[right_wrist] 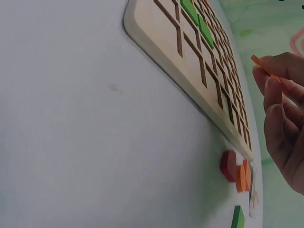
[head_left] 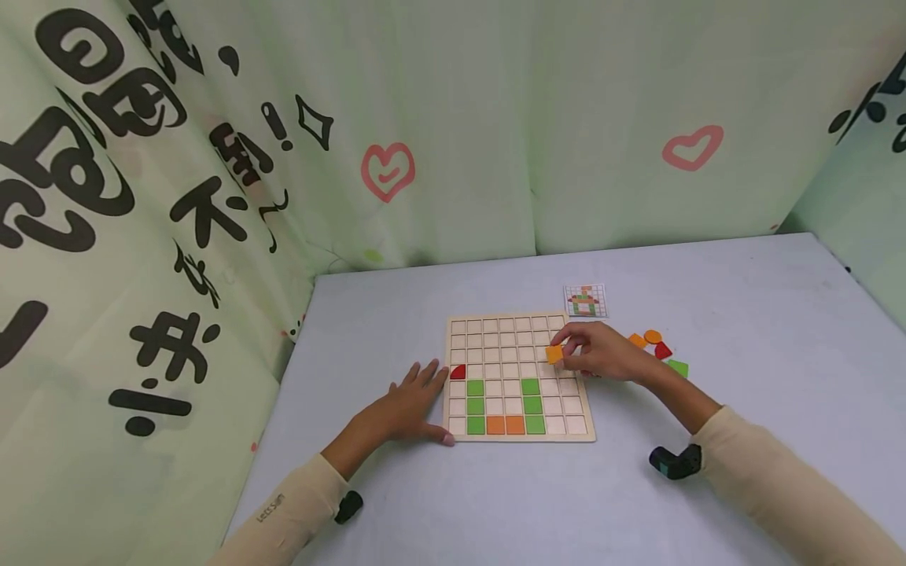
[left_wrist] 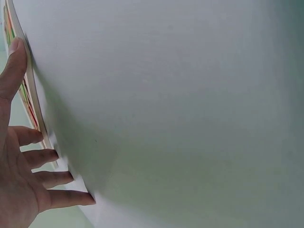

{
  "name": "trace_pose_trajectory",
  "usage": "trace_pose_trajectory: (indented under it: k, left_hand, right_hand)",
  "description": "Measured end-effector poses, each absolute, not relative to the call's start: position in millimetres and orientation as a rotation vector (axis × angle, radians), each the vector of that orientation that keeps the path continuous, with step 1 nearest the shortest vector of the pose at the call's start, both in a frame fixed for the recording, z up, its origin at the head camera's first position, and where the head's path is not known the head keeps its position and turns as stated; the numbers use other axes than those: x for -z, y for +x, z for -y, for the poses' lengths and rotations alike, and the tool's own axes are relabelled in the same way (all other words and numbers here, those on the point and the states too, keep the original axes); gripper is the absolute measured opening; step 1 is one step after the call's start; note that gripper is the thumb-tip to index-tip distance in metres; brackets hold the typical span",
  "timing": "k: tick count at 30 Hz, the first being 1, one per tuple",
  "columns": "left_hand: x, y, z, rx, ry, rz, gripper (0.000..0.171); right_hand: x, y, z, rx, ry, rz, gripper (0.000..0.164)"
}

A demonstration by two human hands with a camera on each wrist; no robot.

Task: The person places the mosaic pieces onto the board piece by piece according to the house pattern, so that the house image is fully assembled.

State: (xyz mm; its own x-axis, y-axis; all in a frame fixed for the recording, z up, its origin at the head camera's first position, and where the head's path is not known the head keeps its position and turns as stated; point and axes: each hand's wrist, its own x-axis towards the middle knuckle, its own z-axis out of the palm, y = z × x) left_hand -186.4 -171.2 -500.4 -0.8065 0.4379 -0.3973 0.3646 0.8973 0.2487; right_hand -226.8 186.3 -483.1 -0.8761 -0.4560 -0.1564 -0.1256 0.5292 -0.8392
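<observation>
My right hand (head_left: 600, 350) pinches a small orange square tile (head_left: 554, 354) between thumb and fingers, over the right part of a wooden grid board (head_left: 450, 401). In the right wrist view the orange tile (right_wrist: 264, 67) appears edge-on, raised above the board. My left hand (head_left: 410, 407) lies with spread fingers at the board's left edge, thumb near its lower left corner. On the grid, green squares (head_left: 476, 406) form two columns, with two orange squares (head_left: 506, 425) between them in the bottom row. A red quarter-round tile (head_left: 458, 372) sits in the leftmost column.
Behind the board's upper right corner lies a small pattern card (head_left: 585, 300). Several loose pieces are right of the board, among them an orange disc (head_left: 653, 336), a red piece (head_left: 663, 350) and a green piece (head_left: 679, 368). A printed curtain (head_left: 467, 204) stands behind the white table (head_left: 382, 306).
</observation>
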Motion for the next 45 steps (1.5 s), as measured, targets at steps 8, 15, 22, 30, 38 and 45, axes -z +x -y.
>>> trace_pose_trajectory:
  k: [8, 15, 22, 30, 38, 45]
  left_hand:
    - [501, -187, 172, -0.227, 0.578, -2.608, 0.117]
    - [501, -188, 171, -0.213, 0.566, -2.605, 0.117]
    - [501, -187, 171, -0.204, 0.568, -2.611, 0.117]
    - [499, -187, 171, -0.214, 0.567, -2.604, 0.116]
    - [498, -187, 170, -0.198, 0.563, -2.600, 0.117]
    - [499, -187, 171, -0.196, 0.579, -2.604, 0.116]
  right_hand:
    - [495, -234, -141, 1.270, -0.528, -2.451, 0.028]
    - [498, -236, -110, 1.278, -0.597, -2.361, 0.028]
    - [501, -237, -89, 1.224, -0.660, -2.393, 0.026]
    - [503, -238, -70, 1.053, -0.639, -2.540, 0.021]
    - [501, -236, -61, 0.962, -0.611, -2.603, 0.020]
    - [500, -237, -57, 0.913, -0.565, -2.617, 0.023]
